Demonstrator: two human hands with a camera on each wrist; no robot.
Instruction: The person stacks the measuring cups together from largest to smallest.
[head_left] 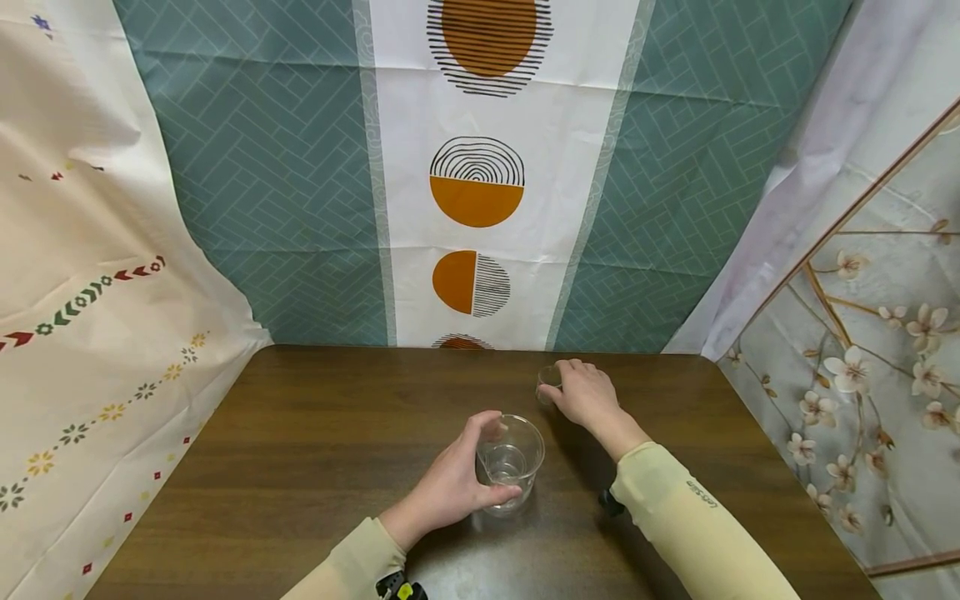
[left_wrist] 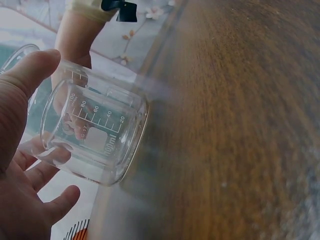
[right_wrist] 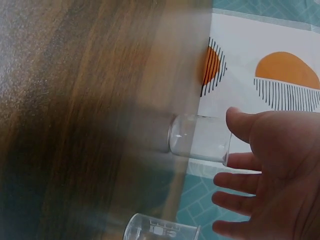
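Note:
My left hand [head_left: 453,475] grips a large clear glass beaker [head_left: 531,450] from its left side, thumb and fingers on opposite sides. Inside it stands a smaller glass beaker [left_wrist: 95,115] with white graduations up to 100 ml. Farther back and to the right, my right hand [head_left: 588,393] is at a small clear glass beaker [right_wrist: 202,137] standing on the table. Its thumb [right_wrist: 240,122] and index finger lie at opposite sides of that rim, while the other fingers extend loosely.
Another marked glass beaker [right_wrist: 160,228] stands right of the small one, mostly hidden by my hand in the head view. The brown wooden table [head_left: 300,467] ends at a teal and white patterned cloth [head_left: 480,117]. Floral cloths hang at both sides.

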